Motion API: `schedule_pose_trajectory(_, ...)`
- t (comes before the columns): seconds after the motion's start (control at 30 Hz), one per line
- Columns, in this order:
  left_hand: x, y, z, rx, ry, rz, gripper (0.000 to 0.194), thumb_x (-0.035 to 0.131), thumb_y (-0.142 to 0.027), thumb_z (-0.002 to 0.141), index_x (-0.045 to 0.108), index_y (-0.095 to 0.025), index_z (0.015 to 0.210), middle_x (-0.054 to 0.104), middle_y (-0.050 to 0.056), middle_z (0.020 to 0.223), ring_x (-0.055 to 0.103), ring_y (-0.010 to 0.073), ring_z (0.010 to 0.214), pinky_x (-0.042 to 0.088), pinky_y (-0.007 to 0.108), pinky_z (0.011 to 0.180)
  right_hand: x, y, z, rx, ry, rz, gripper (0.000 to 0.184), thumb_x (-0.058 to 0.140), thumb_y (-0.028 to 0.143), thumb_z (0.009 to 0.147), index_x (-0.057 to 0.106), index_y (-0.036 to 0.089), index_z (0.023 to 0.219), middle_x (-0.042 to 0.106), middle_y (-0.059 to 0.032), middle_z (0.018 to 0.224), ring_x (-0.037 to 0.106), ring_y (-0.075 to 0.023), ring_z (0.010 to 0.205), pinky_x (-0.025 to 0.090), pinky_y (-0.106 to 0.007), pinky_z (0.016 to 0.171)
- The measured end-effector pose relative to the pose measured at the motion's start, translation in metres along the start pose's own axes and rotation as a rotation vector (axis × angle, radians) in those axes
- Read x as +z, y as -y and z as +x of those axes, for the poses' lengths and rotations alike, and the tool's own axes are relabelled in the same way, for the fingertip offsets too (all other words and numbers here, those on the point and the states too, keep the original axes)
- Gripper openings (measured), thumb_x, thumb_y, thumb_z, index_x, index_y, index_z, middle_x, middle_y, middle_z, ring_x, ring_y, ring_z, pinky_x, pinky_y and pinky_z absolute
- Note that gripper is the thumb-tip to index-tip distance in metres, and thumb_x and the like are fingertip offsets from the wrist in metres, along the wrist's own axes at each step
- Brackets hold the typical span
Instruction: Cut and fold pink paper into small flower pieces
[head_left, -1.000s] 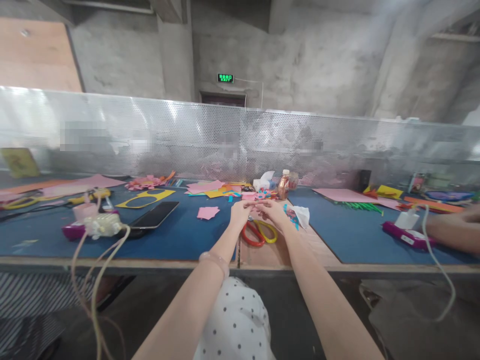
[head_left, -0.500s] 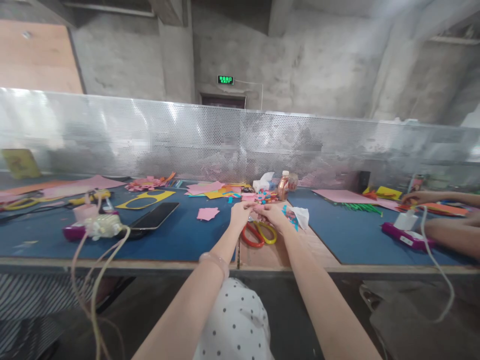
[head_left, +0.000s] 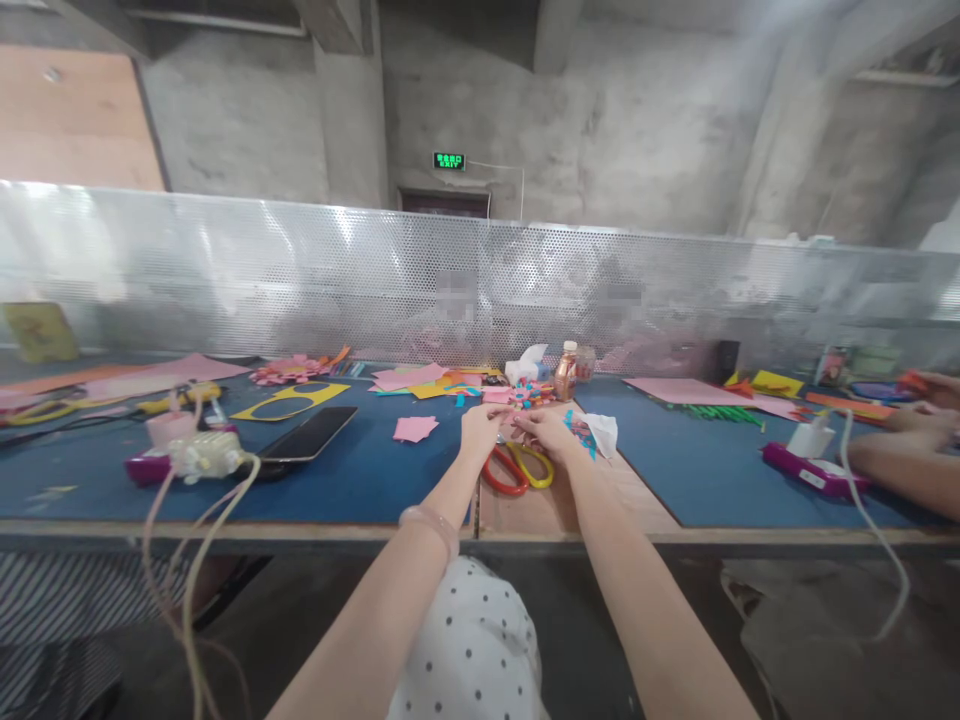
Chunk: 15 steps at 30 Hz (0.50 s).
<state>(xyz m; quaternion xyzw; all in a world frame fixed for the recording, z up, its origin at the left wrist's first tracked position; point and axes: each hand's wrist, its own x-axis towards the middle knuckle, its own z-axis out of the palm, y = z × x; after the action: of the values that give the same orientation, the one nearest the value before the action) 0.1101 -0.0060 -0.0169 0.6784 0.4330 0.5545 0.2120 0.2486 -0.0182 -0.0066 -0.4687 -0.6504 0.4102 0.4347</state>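
My left hand [head_left: 480, 432] and my right hand [head_left: 549, 432] meet fingertip to fingertip over the front middle of the table. Both have their fingers pinched together. Whatever lies between the fingertips is too small and too hidden to name. Just below them rests a pair of scissors with a red and a yellow handle loop [head_left: 504, 489], its blades partly covered by my hands. Behind my fingers is a pile of pink, blue and orange paper pieces [head_left: 534, 393]. Blue paper strips [head_left: 580, 432] and a crumpled white tissue [head_left: 604, 435] lie right of my right hand.
Pink paper squares [head_left: 415, 429], a phone [head_left: 311, 440] and a cabled purple power strip [head_left: 150, 467] lie on the left. A bottle [head_left: 567, 372] stands behind. At right are another purple power strip [head_left: 810, 472] and another person's hands [head_left: 922, 420]. A perforated metal screen [head_left: 375, 280] borders the back.
My hands stay almost in the same place, still pinched together. The other person's hands at the right have shifted further right, and one holds something orange-red.
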Motion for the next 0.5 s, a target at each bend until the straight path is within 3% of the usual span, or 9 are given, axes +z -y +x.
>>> schedule_pose_trajectory(0.23,-0.002,0.000,-0.001,-0.045,-0.009,-0.043,0.018,0.053,-0.016,0.072,0.068,-0.019,0.081,0.068,0.003,0.083,0.062,0.0170,0.077,0.045,0.028,0.078,-0.001,-0.002,0.002,-0.050,-0.005,-0.060,0.034,0.064,0.046,0.062,0.053,0.015,0.053,0.054,0.0015,0.044,0.040,-0.0053,0.035,0.026,-0.016,0.032)
schedule_pose_trajectory(0.4,0.009,0.010,0.003,-0.193,0.009,-0.307,0.033,0.056,-0.017,0.071,0.056,-0.014,0.104,0.067,0.005,0.080,0.062,0.0134,0.067,0.049,0.025,0.067,-0.004,-0.006,0.004,-0.118,-0.069,-0.155,0.036,0.060,0.049,0.063,0.053,0.015,0.054,0.051,0.0024,0.041,0.040,-0.0064,0.035,0.028,-0.018,0.033)
schedule_pose_trajectory(0.5,0.013,0.013,0.003,-0.244,0.078,-0.429,0.019,0.058,-0.022,0.071,0.061,-0.010,0.086,0.066,0.006,0.071,0.061,0.0117,0.060,0.048,0.022,0.059,-0.003,-0.006,0.005,-0.130,-0.080,-0.132,0.035,0.059,0.050,0.064,0.053,0.016,0.057,0.050,0.0029,0.042,0.041,-0.0070,0.035,0.029,-0.018,0.033)
